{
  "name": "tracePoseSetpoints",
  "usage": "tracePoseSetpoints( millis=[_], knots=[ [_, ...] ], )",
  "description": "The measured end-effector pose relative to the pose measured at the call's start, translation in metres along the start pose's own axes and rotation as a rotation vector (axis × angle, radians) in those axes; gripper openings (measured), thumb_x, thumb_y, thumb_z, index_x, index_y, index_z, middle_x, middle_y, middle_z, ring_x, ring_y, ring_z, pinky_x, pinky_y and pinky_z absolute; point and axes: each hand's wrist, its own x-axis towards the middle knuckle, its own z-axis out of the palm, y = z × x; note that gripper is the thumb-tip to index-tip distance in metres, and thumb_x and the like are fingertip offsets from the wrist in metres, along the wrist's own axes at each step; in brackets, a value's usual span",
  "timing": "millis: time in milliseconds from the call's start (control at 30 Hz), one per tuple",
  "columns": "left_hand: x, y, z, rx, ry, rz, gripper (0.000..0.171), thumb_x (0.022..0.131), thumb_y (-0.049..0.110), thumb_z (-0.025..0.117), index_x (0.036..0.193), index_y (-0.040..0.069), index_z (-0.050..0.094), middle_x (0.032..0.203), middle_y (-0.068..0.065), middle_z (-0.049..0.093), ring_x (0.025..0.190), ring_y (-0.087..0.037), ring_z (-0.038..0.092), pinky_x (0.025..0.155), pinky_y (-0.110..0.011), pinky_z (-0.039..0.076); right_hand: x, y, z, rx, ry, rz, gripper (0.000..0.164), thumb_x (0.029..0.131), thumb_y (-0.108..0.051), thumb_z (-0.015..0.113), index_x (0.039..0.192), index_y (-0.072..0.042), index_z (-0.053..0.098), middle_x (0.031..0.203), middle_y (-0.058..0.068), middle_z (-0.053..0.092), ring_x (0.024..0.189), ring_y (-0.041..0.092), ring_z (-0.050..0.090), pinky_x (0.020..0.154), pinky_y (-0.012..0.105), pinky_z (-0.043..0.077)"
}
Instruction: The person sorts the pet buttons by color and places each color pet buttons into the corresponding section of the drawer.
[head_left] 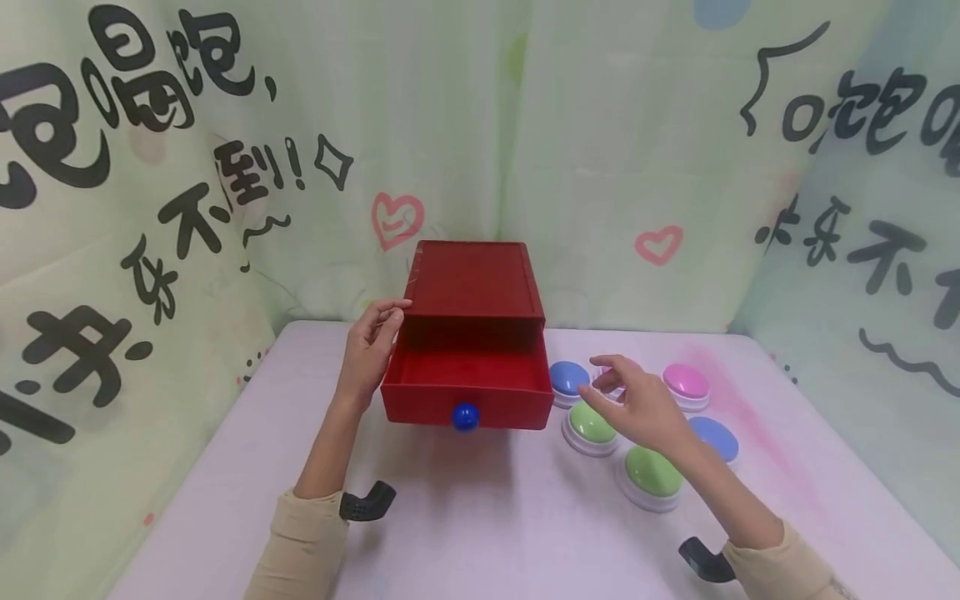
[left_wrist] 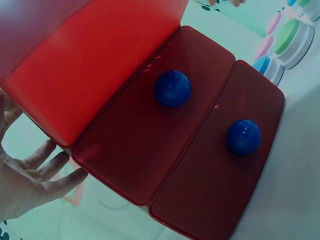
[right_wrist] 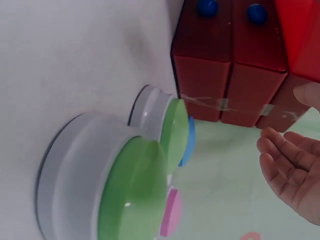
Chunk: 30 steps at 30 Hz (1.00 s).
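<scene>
A red drawer cabinet [head_left: 476, 279] stands in the middle of the table, its top drawer [head_left: 422, 406] pulled out toward me. Inside, the drawer shows a bare red floor, and a blue knob [head_left: 465, 417] sits on its front. Below it, two closed drawers with blue knobs [left_wrist: 172, 88] appear in the left wrist view. The left hand [head_left: 372, 350] rests its fingers against the cabinet's left side, near the top edge. Right of the drawer, the right hand [head_left: 643, 406] hovers over push buttons with loosely bent fingers, holding nothing.
Right of the cabinet are dome buttons on white bases: green ones [head_left: 654, 472], blue ones [head_left: 570, 377] and pink ones [head_left: 686, 381], one pink partly hidden by the right hand. The white table [head_left: 450, 533] is bordered by printed curtains [head_left: 592, 167].
</scene>
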Motion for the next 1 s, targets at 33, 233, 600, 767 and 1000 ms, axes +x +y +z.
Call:
tracePoseSetpoints(
  millis=[33,233,600,767,1000],
  knots=[
    [0.000,0.000,0.000,-0.002,0.000,0.001,0.038,0.106,0.034,0.053,0.138,0.016,0.060,0.136,-0.009,0.061,0.121,-0.025,0.061,0.101,-0.049,0.054,0.000,0.002,0.000,0.000,-0.009,0.009,0.057,0.093,-0.036,0.075,0.138,-0.007,0.056,0.111,0.011,0.073,0.098,0.028,0.070,0.080,0.041,0.060],
    [0.001,-0.001,0.000,-0.001,-0.004,-0.006,0.037,0.106,0.031,0.053,0.138,0.014,0.060,0.135,-0.011,0.061,0.122,-0.028,0.061,0.101,-0.050,0.053,-0.001,0.011,0.004,0.009,-0.055,0.028,0.058,0.091,-0.037,0.078,0.136,-0.007,0.056,0.121,0.015,0.070,0.110,0.037,0.067,0.086,0.053,0.059],
    [0.001,0.001,0.000,-0.016,-0.018,-0.019,0.037,0.107,0.029,0.051,0.139,0.012,0.059,0.137,-0.013,0.059,0.123,-0.028,0.059,0.104,-0.053,0.051,-0.001,0.022,0.012,-0.028,-0.119,0.002,0.051,0.088,-0.031,0.081,0.129,-0.007,0.063,0.126,0.016,0.067,0.118,0.040,0.062,0.088,0.055,0.058],
    [0.000,0.001,0.000,-0.014,-0.018,-0.027,0.036,0.107,0.028,0.051,0.138,0.012,0.060,0.135,-0.013,0.059,0.123,-0.028,0.059,0.104,-0.053,0.051,-0.002,0.029,0.014,-0.023,-0.145,-0.017,0.055,0.086,-0.033,0.083,0.130,-0.006,0.063,0.126,0.016,0.067,0.119,0.042,0.061,0.088,0.055,0.058],
    [0.002,0.003,-0.002,-0.005,-0.019,-0.024,0.036,0.107,0.029,0.052,0.138,0.013,0.060,0.136,-0.012,0.060,0.123,-0.029,0.059,0.103,-0.055,0.051,0.003,0.047,0.013,0.106,-0.270,-0.069,0.066,0.083,-0.035,0.085,0.136,-0.005,0.058,0.133,0.014,0.061,0.129,0.045,0.052,0.097,0.060,0.052]
  ],
)
